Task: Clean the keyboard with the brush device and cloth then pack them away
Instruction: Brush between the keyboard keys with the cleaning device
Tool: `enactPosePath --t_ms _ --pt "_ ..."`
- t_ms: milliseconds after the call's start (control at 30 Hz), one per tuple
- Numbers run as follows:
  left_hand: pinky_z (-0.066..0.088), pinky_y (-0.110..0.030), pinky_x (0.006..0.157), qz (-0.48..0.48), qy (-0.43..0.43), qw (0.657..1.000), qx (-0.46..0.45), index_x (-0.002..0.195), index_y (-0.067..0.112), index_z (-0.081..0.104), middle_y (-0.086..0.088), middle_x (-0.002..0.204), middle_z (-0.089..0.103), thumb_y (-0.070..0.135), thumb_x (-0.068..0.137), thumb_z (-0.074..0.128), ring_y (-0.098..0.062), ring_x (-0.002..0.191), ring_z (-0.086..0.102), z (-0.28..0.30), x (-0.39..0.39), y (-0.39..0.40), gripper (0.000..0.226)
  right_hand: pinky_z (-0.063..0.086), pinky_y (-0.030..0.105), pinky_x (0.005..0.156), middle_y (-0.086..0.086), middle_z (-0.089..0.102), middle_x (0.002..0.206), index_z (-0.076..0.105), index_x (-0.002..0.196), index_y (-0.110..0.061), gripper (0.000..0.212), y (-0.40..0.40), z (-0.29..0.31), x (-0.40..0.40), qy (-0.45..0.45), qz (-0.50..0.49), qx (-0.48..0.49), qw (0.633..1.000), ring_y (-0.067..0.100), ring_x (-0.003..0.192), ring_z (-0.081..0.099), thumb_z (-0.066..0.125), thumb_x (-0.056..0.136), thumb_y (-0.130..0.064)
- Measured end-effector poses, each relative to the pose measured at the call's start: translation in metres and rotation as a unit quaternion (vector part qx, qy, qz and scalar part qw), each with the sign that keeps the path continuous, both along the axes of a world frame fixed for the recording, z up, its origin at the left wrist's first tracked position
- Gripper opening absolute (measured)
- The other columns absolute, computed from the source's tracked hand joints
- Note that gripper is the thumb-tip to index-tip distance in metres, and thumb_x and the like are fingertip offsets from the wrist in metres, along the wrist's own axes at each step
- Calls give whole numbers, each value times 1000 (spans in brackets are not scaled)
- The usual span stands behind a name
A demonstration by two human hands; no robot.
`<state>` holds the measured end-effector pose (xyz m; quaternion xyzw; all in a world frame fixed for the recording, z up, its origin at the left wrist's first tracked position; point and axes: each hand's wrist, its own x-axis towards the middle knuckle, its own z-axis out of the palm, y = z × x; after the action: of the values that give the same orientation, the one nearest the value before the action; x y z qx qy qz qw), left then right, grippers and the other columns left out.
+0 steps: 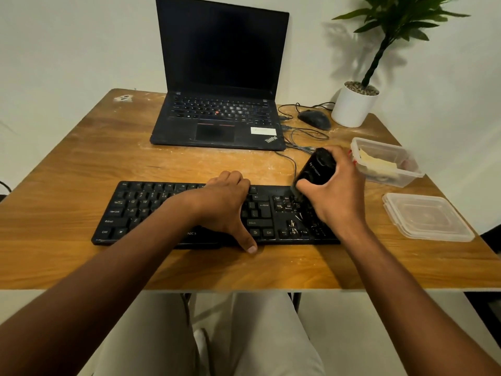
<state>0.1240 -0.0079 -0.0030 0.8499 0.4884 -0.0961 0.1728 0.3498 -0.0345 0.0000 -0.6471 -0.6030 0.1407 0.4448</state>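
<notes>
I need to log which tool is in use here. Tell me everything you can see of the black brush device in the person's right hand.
The brush device is a black, glossy, rounded body that looks like plastic, with pale lettering along its side too small to read. It is tilted, upper end leaning away toward the laptop, lower end down on the keyboard near the navigation keys. The right hand grips it, thumb across the lower front. Any bristles are hidden.
</notes>
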Motion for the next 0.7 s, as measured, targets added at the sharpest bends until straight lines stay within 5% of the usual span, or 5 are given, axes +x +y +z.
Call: enactPosePath --t_ms 167,433,567,700 --pt "35 -46 119 3 -5 1000 -3 154 19 29 1 146 31 77 52 87 -20 136 29 0 0 0 131 51 9 58 -18 62 99 56 125 -34 63 -4 -5 -7 -12 99 -29 995 -4 86 62 88 74 -17" --pt "34 -45 120 2 -1 1000 -3 155 17 28 0 147 30 77 52 87 -21 137 28 0 0 0 133 46 2 66 -16 62 108 56 125 -33 64 12 18 25 -32 124 -40 991 1 96 61 89 74 -12" --pt "33 -45 121 2 0 1000 0 156 18 27 0 148 30 78 52 87 -21 138 27 -1 0 0 134 59 19 65 -10 62 111 55 119 -33 63 4 18 18 -32 253 -132 958 8 96 65 88 73 -6" --pt "32 -46 122 2 4 1000 -5 157 18 25 0 150 29 77 53 87 -21 140 26 0 1 1 135 60 17 69 -15 62 105 54 117 -35 62 22 16 14 -38 227 -107 967 -1 93 62 88 73 -6"
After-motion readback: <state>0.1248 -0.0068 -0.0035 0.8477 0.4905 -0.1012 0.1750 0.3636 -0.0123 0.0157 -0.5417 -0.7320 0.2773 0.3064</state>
